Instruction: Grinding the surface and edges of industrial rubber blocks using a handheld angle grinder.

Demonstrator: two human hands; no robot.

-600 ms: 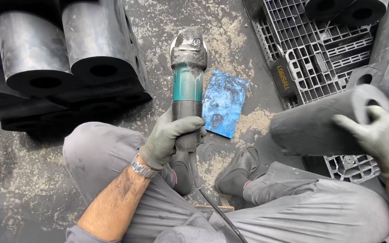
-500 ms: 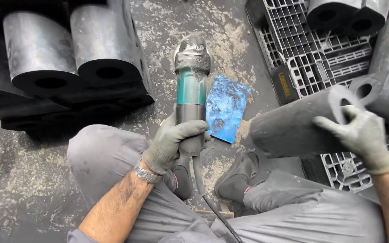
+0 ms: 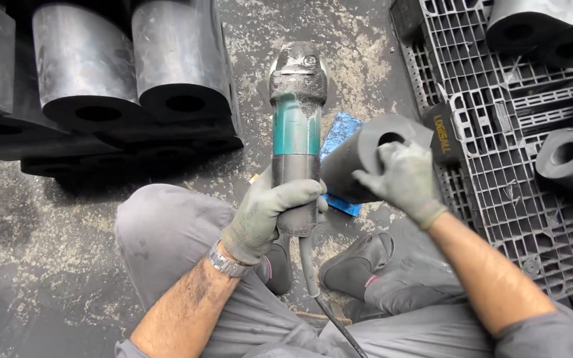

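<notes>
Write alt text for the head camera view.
A seated person's gloved left hand grips a teal and grey angle grinder while the gloved right hand holds a black hollow cylinder beside it. More black cylinders lie on the dusty floor and a grey plastic pallet.

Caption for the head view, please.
Seated person's gloved left hand grips a teal angle grinder; right hand holds a black rubber cylinder beside it.

Even, soft daylight; sharp, slight edge distortion.
</notes>
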